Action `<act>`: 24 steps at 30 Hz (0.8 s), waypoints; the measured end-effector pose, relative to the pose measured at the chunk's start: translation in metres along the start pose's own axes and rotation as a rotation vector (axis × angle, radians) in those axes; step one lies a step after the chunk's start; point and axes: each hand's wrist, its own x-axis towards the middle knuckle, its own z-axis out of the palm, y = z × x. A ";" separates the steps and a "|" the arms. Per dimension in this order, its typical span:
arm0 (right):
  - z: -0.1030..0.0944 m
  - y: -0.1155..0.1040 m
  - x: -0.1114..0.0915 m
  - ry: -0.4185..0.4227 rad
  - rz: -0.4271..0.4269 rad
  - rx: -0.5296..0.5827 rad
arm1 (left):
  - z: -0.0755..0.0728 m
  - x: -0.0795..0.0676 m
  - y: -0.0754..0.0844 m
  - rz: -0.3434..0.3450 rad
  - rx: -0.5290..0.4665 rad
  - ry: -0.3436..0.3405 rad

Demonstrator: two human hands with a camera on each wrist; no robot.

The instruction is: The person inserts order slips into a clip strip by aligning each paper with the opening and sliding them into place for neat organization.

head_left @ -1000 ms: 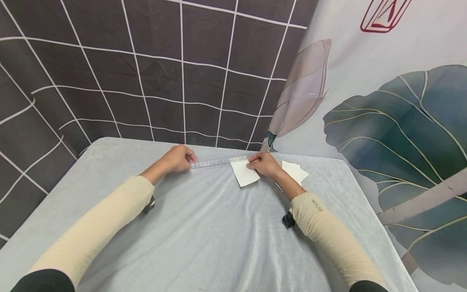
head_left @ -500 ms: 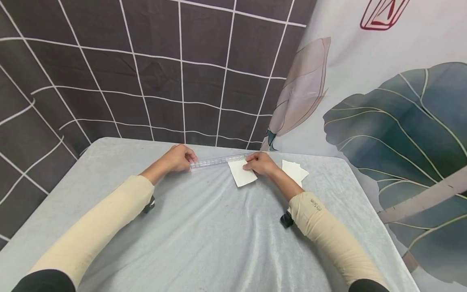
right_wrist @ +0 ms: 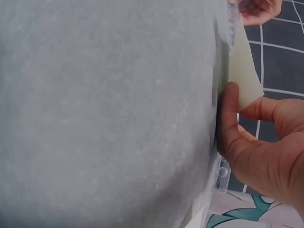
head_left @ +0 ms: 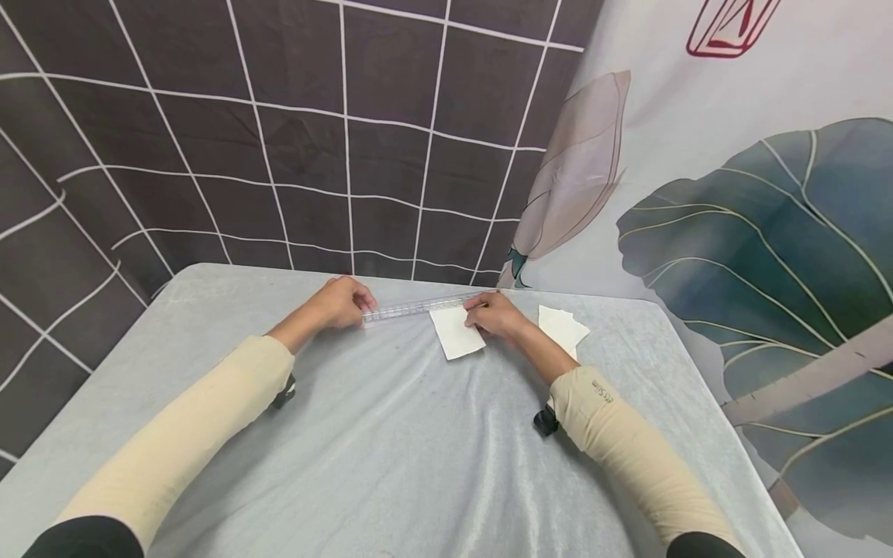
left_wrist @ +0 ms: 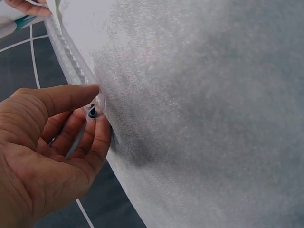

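A clear plastic ruler (head_left: 401, 310) lies slantwise near the far edge of the table. My left hand (head_left: 342, 302) pinches its left end; in the left wrist view the thumb and fingers (left_wrist: 99, 126) close around that end, beside a small hole. A white piece of paper (head_left: 452, 337) has its top edge along the ruler. My right hand (head_left: 497, 314) pinches this paper between thumb and fingers at its right side. In the right wrist view the paper (right_wrist: 243, 66) stands out from between the fingers, and the ruler's other end (right_wrist: 222, 173) shows below the hand.
More white paper pieces (head_left: 563, 327) lie overlapping to the right of my right hand, partly behind the forearm. A grey cloth (head_left: 391, 449) with wrinkles covers the table. Directly behind the far edge hangs a dark curtain with white grid lines (head_left: 391, 155).
My right hand has slid the white paper a little to the left along the ruler. The left hand and the ruler stay where they were.
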 end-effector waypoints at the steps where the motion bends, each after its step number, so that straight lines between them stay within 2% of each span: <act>1: 0.001 0.000 0.000 0.001 -0.004 -0.003 | 0.000 0.000 0.000 0.000 -0.001 0.000; 9: 0.005 0.002 0.000 0.011 -0.025 0.037 | 0.002 0.002 -0.001 -0.028 -0.019 -0.023; 24: 0.012 -0.005 0.000 0.028 -0.020 0.033 | 0.001 0.001 0.000 -0.023 -0.011 -0.015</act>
